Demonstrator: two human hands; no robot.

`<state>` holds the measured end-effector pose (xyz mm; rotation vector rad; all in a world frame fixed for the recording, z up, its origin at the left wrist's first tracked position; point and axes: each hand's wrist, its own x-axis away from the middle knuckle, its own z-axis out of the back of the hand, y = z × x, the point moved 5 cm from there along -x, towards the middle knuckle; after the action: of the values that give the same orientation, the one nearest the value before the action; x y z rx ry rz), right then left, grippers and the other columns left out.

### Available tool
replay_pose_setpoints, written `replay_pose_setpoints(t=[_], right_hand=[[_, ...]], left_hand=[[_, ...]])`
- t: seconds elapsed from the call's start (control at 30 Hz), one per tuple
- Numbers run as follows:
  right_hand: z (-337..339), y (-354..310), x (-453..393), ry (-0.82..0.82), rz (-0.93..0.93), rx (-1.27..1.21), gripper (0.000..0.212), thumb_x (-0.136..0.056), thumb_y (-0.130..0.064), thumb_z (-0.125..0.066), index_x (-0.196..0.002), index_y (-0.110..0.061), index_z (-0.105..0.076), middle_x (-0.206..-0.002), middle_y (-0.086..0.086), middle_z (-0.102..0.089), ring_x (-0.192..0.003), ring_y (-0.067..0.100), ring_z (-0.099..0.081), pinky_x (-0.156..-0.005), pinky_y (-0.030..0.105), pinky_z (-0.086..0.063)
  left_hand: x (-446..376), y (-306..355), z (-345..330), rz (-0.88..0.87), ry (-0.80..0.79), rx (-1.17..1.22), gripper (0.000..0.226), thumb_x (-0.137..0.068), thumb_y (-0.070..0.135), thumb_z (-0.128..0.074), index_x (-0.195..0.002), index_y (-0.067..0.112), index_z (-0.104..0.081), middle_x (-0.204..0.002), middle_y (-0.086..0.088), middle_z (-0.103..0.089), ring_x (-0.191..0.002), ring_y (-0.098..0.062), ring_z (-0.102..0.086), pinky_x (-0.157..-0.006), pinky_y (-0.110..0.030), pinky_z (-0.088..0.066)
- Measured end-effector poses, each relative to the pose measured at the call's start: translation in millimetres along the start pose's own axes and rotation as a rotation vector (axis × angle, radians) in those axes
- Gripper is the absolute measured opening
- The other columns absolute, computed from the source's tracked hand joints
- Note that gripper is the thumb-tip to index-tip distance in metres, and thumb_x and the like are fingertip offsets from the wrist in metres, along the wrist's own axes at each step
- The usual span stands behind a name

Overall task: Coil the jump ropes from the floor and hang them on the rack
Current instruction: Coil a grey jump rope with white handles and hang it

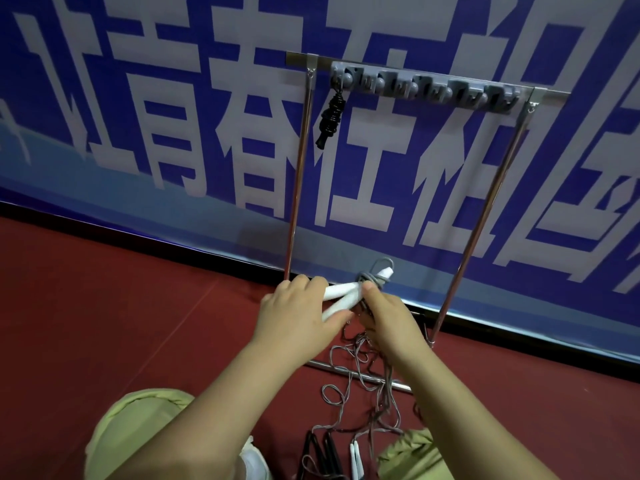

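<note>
My left hand (298, 311) grips the two white handles (341, 296) of a jump rope. My right hand (388, 315) pinches its grey cord (372, 278), which is wound around the handles near their far end, with a loop sticking up. The rest of the grey cord (349, 379) trails in loose tangles on the red floor. A metal rack (481, 216) stands against the wall, with a grey hook strip (426, 86) across its top. One coiled black jump rope (331, 117) hangs from the leftmost hook.
Black handles (320, 452) and white handles (356, 459) of other ropes lie on the floor between my knees (138, 420). The rack's base bar (398, 385) runs across the floor under the tangled cord. A blue banner (173, 116) covers the wall.
</note>
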<state>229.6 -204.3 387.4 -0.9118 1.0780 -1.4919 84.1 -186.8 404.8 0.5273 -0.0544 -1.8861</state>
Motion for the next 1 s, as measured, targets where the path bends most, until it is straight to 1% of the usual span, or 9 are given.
replay_pose_setpoints(t=[0.1,0.2,0.27,0.33,0.43,0.5,0.6,0.87,1.0], right_hand=[[3.7,-6.0,3.1,-0.015,0.045,-0.064,0.039,-0.102,-0.03,-0.036,-0.068,-0.012,-0.042,-0.047,-0.011,-0.028,-0.043,0.007,-0.02,-0.044,0.021,-0.019],[4.6,-12.5,6.1,-0.051,0.105,-0.096,0.041,-0.103,-0.026,-0.034,-0.064,-0.014,-0.037,-0.05,-0.009,-0.027,-0.044,0.005,-0.02,-0.044,0.02,-0.018],[3.4,-16.0,9.5,-0.071,0.118,-0.15,0.04,-0.103,-0.028,-0.033,-0.065,-0.014,-0.036,-0.053,-0.007,-0.027,-0.046,0.006,-0.021,-0.045,0.02,-0.018],[1.3,-18.2,11.3,-0.081,0.119,-0.192,0.04,-0.101,-0.037,-0.035,-0.073,-0.011,-0.044,-0.059,0.002,-0.033,-0.052,0.013,-0.027,-0.049,0.023,-0.023],[-3.7,-18.6,11.5,-0.086,0.104,-0.203,0.06,-0.093,-0.052,-0.038,-0.085,0.006,-0.053,-0.073,0.013,-0.045,-0.066,0.024,-0.036,-0.057,0.032,-0.031],[-6.2,-17.6,9.6,-0.091,0.066,-0.193,0.059,-0.1,-0.048,-0.035,-0.082,0.004,-0.054,-0.065,0.011,-0.048,-0.06,0.023,-0.039,-0.054,0.029,-0.033],[-7.3,-18.6,6.9,-0.101,0.028,-0.046,0.055,-0.103,-0.043,-0.028,-0.068,-0.007,-0.051,-0.046,-0.005,-0.047,-0.04,0.01,-0.039,-0.041,0.02,-0.032],[10.8,-28.5,-3.4,0.109,0.123,0.292,0.051,-0.097,-0.046,-0.042,-0.058,-0.013,-0.045,-0.044,-0.007,-0.035,-0.039,0.009,-0.029,-0.043,0.023,-0.027],[14.1,-29.3,1.6,-0.028,0.091,0.236,0.032,-0.095,-0.043,-0.049,-0.076,-0.021,-0.063,-0.045,-0.015,-0.049,-0.04,-0.003,-0.042,-0.05,0.019,-0.033]], left_hand=[[-0.4,3.4,6.1,0.001,-0.135,0.19,0.039,-0.082,0.059,-0.057,-0.105,0.029,-0.05,-0.088,0.013,-0.05,-0.086,-0.014,-0.055,-0.067,-0.029,-0.038],[-0.4,-0.1,3.7,0.134,-0.397,0.645,0.032,-0.081,0.057,-0.059,-0.087,0.025,-0.06,-0.075,0.01,-0.062,-0.069,-0.01,-0.057,-0.064,-0.028,-0.043],[8.4,0.0,-2.3,0.278,-0.661,1.03,0.043,-0.085,0.059,-0.053,-0.092,0.018,-0.063,-0.082,-0.003,-0.071,-0.073,-0.018,-0.064,-0.066,-0.029,-0.051],[21.2,2.6,-7.2,0.344,-0.89,1.241,0.06,-0.079,0.063,-0.042,-0.098,0.011,-0.064,-0.088,-0.011,-0.072,-0.075,-0.022,-0.068,-0.066,-0.03,-0.054],[32.2,8.6,-15.2,0.397,-1.008,1.446,0.068,-0.07,0.067,-0.039,-0.091,0.007,-0.063,-0.072,-0.005,-0.062,-0.054,-0.014,-0.055,-0.063,-0.032,-0.052],[33.3,11.6,-18.0,0.412,-0.973,1.479,0.067,-0.072,0.069,-0.038,-0.091,0.009,-0.059,-0.066,-0.002,-0.054,-0.044,-0.009,-0.042,-0.055,-0.028,-0.048],[27.9,6.3,-18.6,0.385,-0.766,1.331,0.062,-0.081,0.066,-0.035,-0.092,0.01,-0.057,-0.06,0.0,-0.052,-0.038,-0.006,-0.032,-0.046,-0.023,-0.041],[2.8,-8.3,-6.5,0.301,-0.462,0.889,0.054,-0.093,0.059,-0.034,-0.078,0.013,-0.059,-0.056,0.004,-0.053,-0.04,-0.007,-0.042,-0.053,-0.029,-0.042],[-9.0,-26.7,3.4,0.241,-0.33,0.587,0.054,-0.082,0.066,-0.043,-0.084,0.015,-0.06,-0.062,0.002,-0.055,-0.054,-0.017,-0.054,-0.06,-0.032,-0.044]])
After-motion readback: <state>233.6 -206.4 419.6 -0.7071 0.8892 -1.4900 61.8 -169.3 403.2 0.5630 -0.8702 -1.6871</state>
